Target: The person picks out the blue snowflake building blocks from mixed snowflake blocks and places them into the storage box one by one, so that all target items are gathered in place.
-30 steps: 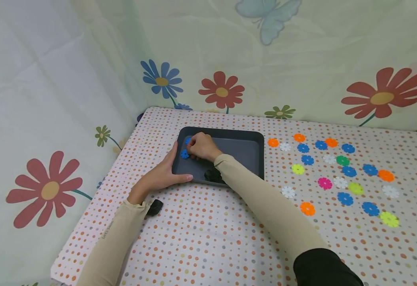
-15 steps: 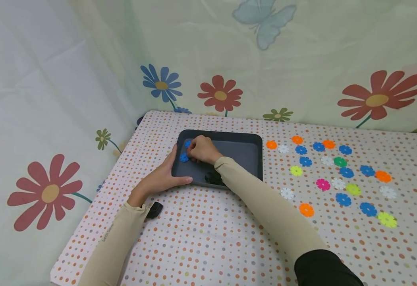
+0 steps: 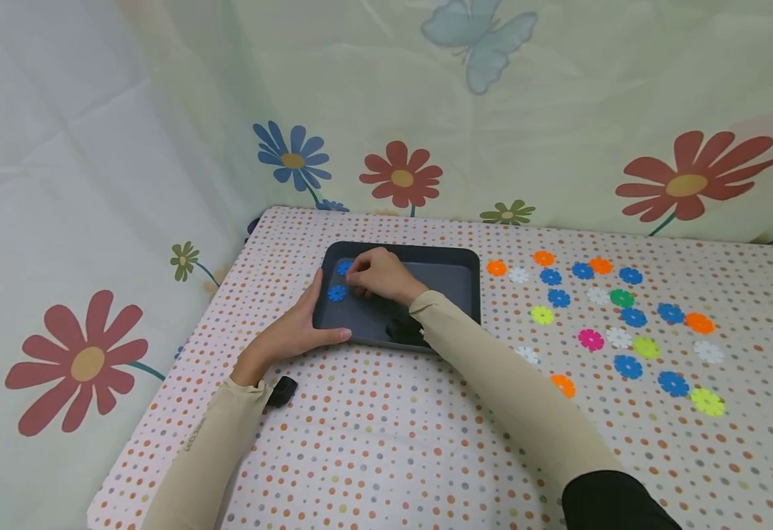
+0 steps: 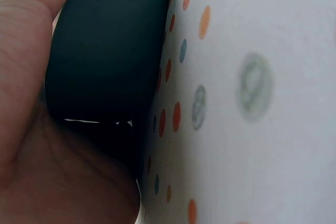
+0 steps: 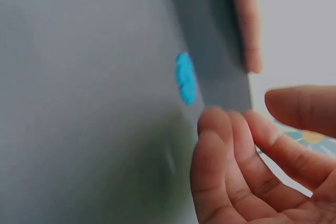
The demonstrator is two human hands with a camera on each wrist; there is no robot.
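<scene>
A dark grey tray (image 3: 426, 298) lies on the table, with two blue flower-shaped discs (image 3: 336, 293) inside near its left wall. Braced against the tray's front left corner is my left hand (image 3: 297, 320), its fingers straight along the left wall and its thumb along the front edge. In the left wrist view the palm touches the dark tray wall (image 4: 110, 45). Over the tray floor, just right of the discs, hovers my right hand (image 3: 381, 274). The right wrist view shows its fingers (image 5: 212, 166) loosely bent, the thumb apart from them, nothing between. One blue disc (image 5: 186, 78) lies beside them.
Many flower-shaped discs lie spread on the dotted tablecloth (image 3: 360, 442) right of the tray, among them an orange disc (image 3: 496, 268), a pink disc (image 3: 590, 339) and a green disc (image 3: 621, 298). A flower-printed curtain (image 3: 559, 147) stands behind the table.
My right hand has drawn slightly right, away from the two blue discs, so more of them shows. My left hand stays at the tray corner. The head view has shifted a little.
</scene>
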